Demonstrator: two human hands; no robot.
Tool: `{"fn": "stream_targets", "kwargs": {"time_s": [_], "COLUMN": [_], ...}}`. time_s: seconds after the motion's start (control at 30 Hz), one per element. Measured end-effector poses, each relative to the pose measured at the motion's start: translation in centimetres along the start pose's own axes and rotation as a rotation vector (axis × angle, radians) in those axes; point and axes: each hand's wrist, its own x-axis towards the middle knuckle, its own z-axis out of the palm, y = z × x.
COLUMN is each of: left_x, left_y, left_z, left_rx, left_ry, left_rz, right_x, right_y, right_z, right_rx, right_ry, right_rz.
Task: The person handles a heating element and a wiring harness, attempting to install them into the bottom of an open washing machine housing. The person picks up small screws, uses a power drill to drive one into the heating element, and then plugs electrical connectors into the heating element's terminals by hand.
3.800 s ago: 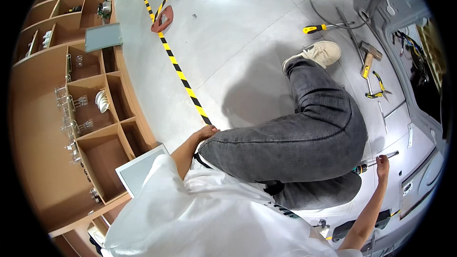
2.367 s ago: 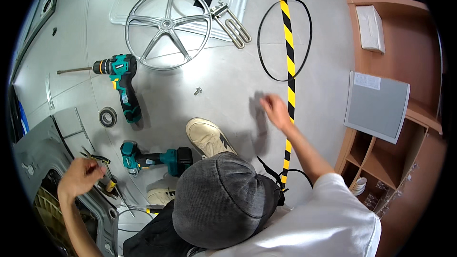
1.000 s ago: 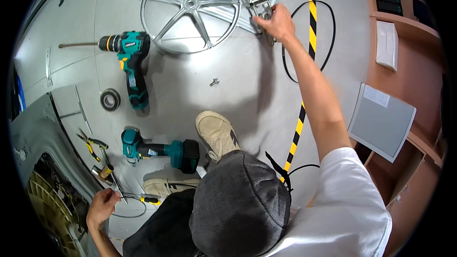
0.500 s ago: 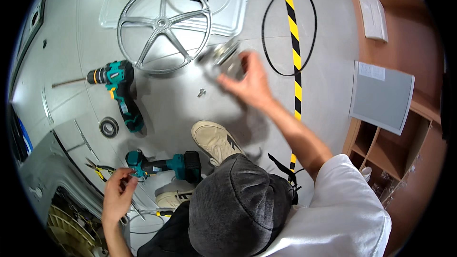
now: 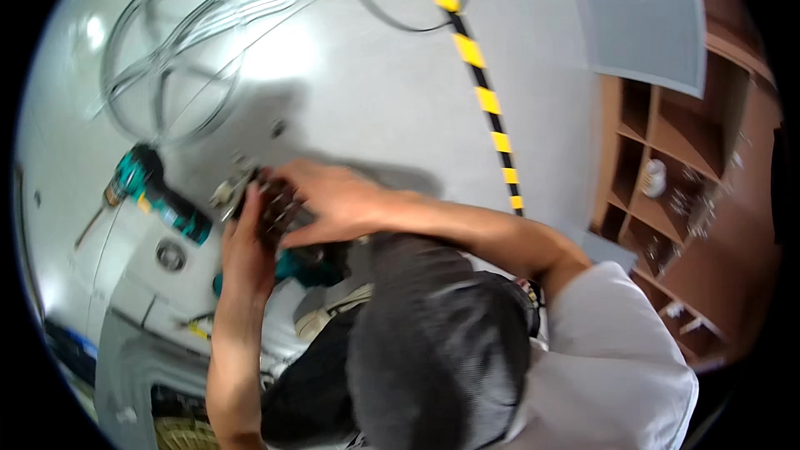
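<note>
The picture is motion-blurred. My two hands meet above the grey floor, just beyond my bent knee (image 5: 433, 350) in dark grey trousers. My left hand (image 5: 246, 237) comes up from below and my right hand (image 5: 329, 200) reaches in from the right. Both are closed around a small metal part (image 5: 229, 192) of bent wire and bracket that sticks out at the left. A teal cordless drill (image 5: 158, 196) lies just left of the hands. Part of a second teal tool (image 5: 300, 265) shows beneath them.
A spoked metal wheel (image 5: 158, 58) lies on the floor at upper left, a black belt loop (image 5: 400, 8) at the top. Yellow-black tape (image 5: 487, 100) runs diagonally. Wooden shelves (image 5: 667, 175) with a grey panel (image 5: 646, 29) stand at right. A metal ring (image 5: 171, 257) lies lower left.
My right hand went out to the metal part beside the wheel and carried it back. My left hand rose from the tools at lower left to meet it. The view swung.
</note>
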Motion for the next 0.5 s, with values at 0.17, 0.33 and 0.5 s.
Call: {"fn": "stream_targets", "kwargs": {"time_s": [0.17,0.33,0.5], "left_x": [-4.1,-12.2,-18.0], "left_y": [1.7,1.0,-0.4], "left_z": [-2.8,-7.1,-8.0], "left_rx": [0.235,0.621,0.989], "left_ry": [-0.105,-0.396,-0.613], "left_rz": [-0.078,-0.144,-0.161], "right_x": [-1.6,1.5,8.2], "right_y": [2.8,3.9,-0.5], "right_z": [-0.8,1.3,6.4], "right_rx": [-0.044,-0.417,-0.629], "right_ry": [0.070,-0.120,-0.183], "right_rz": [0.124,0.047,-0.310]}}
